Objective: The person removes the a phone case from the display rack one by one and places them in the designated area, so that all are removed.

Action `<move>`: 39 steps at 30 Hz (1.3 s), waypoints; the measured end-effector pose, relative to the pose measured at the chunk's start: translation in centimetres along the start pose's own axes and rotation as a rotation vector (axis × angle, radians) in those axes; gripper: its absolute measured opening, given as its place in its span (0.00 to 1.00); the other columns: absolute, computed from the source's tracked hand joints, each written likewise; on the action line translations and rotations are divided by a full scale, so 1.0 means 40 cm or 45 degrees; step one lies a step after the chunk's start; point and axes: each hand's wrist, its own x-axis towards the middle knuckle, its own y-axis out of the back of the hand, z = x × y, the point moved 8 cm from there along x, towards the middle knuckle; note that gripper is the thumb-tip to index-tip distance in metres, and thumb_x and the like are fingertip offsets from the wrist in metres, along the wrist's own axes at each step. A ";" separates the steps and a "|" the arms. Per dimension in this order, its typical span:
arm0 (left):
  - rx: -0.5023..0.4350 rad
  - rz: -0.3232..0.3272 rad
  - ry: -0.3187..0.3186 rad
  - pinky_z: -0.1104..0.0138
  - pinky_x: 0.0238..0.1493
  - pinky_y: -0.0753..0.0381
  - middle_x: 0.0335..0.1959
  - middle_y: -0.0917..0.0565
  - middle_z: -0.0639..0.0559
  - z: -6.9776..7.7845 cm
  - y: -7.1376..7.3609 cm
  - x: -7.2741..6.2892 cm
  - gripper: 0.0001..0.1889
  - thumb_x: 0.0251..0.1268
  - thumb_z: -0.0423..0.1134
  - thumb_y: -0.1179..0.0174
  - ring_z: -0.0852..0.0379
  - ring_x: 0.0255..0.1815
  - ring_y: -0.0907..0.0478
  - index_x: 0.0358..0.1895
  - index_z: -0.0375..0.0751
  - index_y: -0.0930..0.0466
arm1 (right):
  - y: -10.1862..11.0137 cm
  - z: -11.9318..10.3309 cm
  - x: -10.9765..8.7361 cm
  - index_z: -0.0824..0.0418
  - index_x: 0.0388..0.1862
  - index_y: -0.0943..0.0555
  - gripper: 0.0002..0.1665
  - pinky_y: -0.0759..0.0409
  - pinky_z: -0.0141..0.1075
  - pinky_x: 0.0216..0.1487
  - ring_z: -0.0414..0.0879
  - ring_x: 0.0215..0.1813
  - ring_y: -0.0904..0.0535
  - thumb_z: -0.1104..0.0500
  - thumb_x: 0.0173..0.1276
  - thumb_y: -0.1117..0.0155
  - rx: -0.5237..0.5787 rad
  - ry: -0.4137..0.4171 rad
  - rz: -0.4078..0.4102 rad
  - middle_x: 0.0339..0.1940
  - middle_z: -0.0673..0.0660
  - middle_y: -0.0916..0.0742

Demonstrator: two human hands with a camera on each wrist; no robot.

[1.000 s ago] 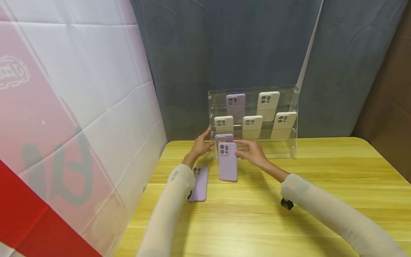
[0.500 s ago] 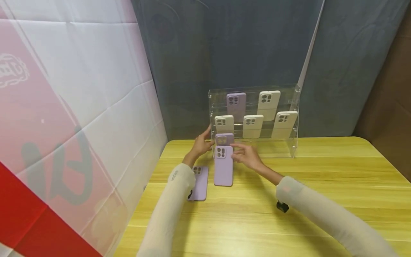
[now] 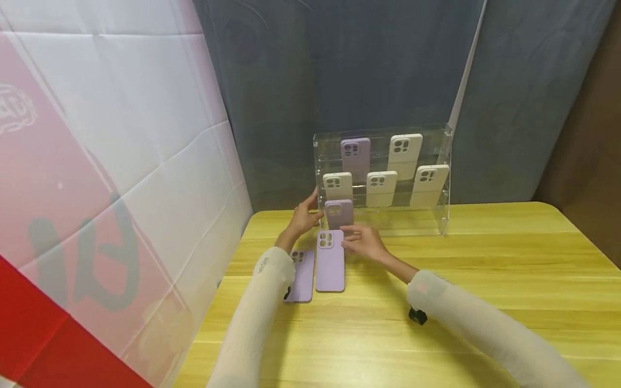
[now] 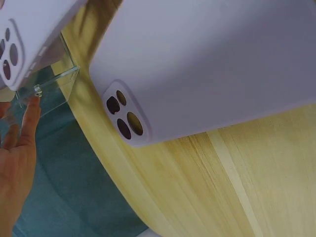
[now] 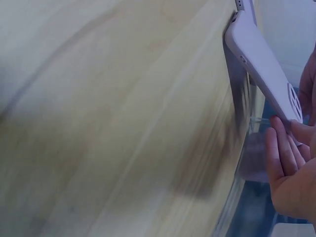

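Right hand in a pinch on the upper right edge of a lilac phone case to its left

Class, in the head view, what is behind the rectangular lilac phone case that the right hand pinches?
Beyond its top edge, another lilac phone case stands in the transparent acrylic rack. The pinched case and the right hand hide the other's lower end, which cannot be seen.
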 end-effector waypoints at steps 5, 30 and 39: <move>-0.004 0.009 -0.007 0.61 0.41 0.07 0.73 0.27 0.35 -0.004 0.002 0.004 0.47 0.68 0.24 0.38 0.38 0.55 0.14 0.84 0.60 0.47 | -0.016 0.022 -0.004 0.72 0.65 0.20 0.28 0.08 0.48 0.39 0.63 0.37 0.09 0.72 0.66 0.28 0.018 -0.122 0.013 0.46 0.73 0.11; -0.017 -0.004 0.010 0.59 0.45 0.07 0.75 0.30 0.34 -0.005 -0.001 0.001 0.46 0.69 0.24 0.39 0.37 0.57 0.15 0.84 0.60 0.48 | -0.062 0.073 -0.047 0.74 0.65 0.22 0.27 0.07 0.42 0.35 0.58 0.32 0.09 0.71 0.68 0.30 0.098 -0.348 -0.094 0.44 0.72 0.10; -0.015 -0.009 0.007 0.55 0.49 0.08 0.76 0.30 0.37 -0.004 -0.005 -0.001 0.46 0.70 0.24 0.40 0.38 0.61 0.17 0.84 0.59 0.49 | -0.062 0.067 -0.051 0.74 0.65 0.21 0.29 0.07 0.41 0.33 0.58 0.31 0.09 0.72 0.65 0.27 0.063 -0.274 -0.099 0.43 0.71 0.10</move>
